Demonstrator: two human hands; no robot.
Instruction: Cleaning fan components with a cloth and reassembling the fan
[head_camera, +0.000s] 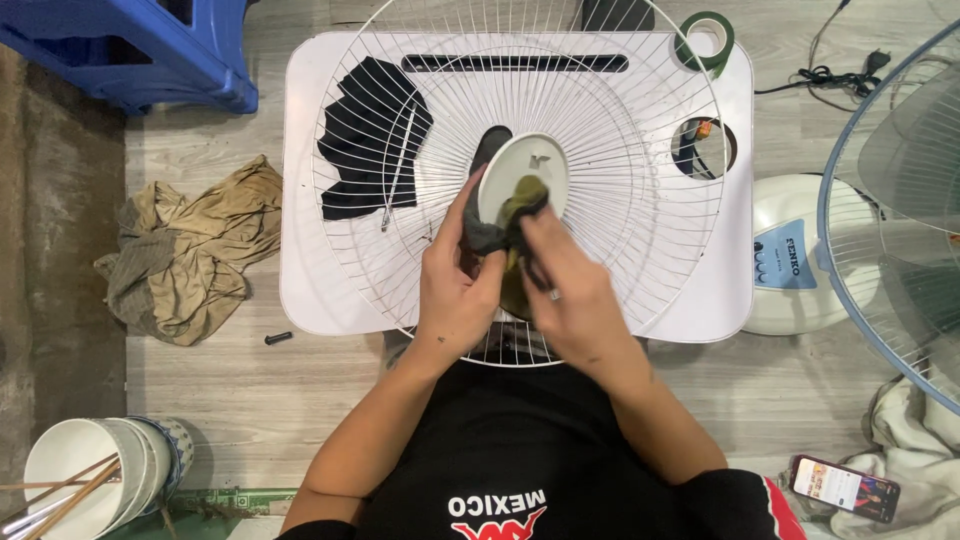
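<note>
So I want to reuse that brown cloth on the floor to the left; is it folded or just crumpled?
Crumpled. The brown cloth lies in a loose, wrinkled heap on the floor beside the white tray, with no neat folds.

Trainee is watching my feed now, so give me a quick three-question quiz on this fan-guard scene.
1. True or false: the right hand presses a cloth on the guard's centre disc.
2. Which lies on the floor left of the white table? A) tan rag B) phone C) tape roll
3. What does the left hand steady?

Key: 1 true; 2 A; 3 the guard.
</note>
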